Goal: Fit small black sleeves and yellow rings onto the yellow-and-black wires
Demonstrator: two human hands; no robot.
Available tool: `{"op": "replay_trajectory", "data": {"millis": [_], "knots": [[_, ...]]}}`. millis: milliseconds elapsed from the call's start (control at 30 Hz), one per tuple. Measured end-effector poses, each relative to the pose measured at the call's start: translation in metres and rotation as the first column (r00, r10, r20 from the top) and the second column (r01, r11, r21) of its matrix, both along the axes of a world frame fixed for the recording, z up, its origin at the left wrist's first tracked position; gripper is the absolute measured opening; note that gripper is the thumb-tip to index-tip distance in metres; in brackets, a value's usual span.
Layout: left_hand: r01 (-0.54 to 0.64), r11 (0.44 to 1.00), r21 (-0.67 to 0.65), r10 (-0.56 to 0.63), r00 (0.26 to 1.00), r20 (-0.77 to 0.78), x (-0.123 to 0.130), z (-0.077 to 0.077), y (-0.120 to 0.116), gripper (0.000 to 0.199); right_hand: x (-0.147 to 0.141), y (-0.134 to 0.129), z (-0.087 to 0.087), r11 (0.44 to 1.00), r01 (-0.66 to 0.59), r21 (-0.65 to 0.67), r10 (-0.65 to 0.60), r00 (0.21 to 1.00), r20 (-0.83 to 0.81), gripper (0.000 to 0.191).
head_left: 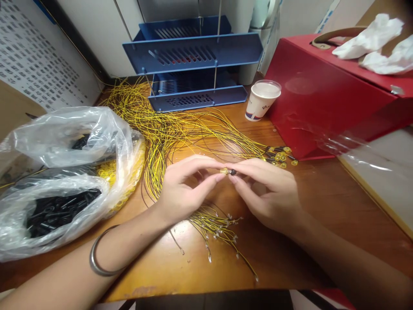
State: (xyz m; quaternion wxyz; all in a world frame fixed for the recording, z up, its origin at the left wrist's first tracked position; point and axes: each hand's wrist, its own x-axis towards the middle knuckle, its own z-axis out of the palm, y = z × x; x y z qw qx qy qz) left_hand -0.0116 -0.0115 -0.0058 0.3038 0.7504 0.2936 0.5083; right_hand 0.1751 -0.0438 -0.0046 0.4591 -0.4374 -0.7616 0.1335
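Note:
At the middle of the view, my left hand (185, 185) pinches a small clear yellow cap (223, 171) between thumb and fingertips. Touching it from the right is a small black piece (232, 172), pinched in my right hand (271, 189). The fingertips of both hands nearly meet. Long yellow and black wires (158, 146) lie in a tangled bundle behind and left of my hands. Their finished-looking ends with yellow caps and black sleeves (280, 156) rest at the right. Below my hands, bare wire ends with clear tips (222, 230) fan out on the wooden table (155, 267).
Plastic bags at the left hold black sleeves (64, 211) and yellow caps (124, 181). A blue two-tier rack (193, 54) stands at the back, beside a paper cup (262, 101). A red box (309, 94) with crumpled tissues (371, 36) on top fills the back right.

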Motion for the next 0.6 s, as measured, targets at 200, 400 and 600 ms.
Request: {"op": "replay_trajectory", "data": {"millis": [200, 400, 600], "knots": [[0.025, 0.999, 0.028, -0.025, 1.0, -0.004, -0.0013, -0.0027, 0.0015, 0.015, 0.0003, 0.0021, -0.0008, 0.999, -0.044, 0.005, 0.044, 0.999, 0.018, 0.023], [0.029, 0.999, 0.045, -0.028, 0.999, -0.019, -0.0007, -0.0027, 0.0018, 0.015, 0.0004, 0.003, 0.0, 0.999, -0.036, 0.007, 0.036, 0.997, 0.062, 0.026], [0.022, 0.998, 0.057, -0.023, 1.0, 0.003, -0.0001, -0.0035, 0.0004, 0.015, -0.0004, 0.0025, 0.0001, 0.998, -0.05, 0.04, 0.047, 0.996, 0.077, 0.025]]}}
